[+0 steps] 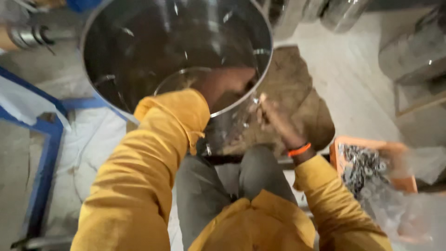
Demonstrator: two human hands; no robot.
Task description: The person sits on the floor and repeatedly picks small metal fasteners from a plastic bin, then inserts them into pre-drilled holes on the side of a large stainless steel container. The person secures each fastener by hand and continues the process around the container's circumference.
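A large shiny steel pot (139, 42) is tilted toward me, its open mouth facing the camera. My left hand (227, 81), in a yellow sleeve, reaches inside the pot and presses against the inner wall near the rim. My right hand (274, 118), with an orange band at the wrist, touches the outside of the pot wall just below the rim; it seems to pinch something small, too blurred to identify. My grey-trousered knees (223, 181) are below the pot.
An orange tray (371, 146) of several small metal parts sits at the right, partly under clear plastic (404, 209). A blue metal frame (46, 148) stands at the left. More steel vessels (325, 11) line the back. Brown ground patch (297, 93) lies behind the pot.
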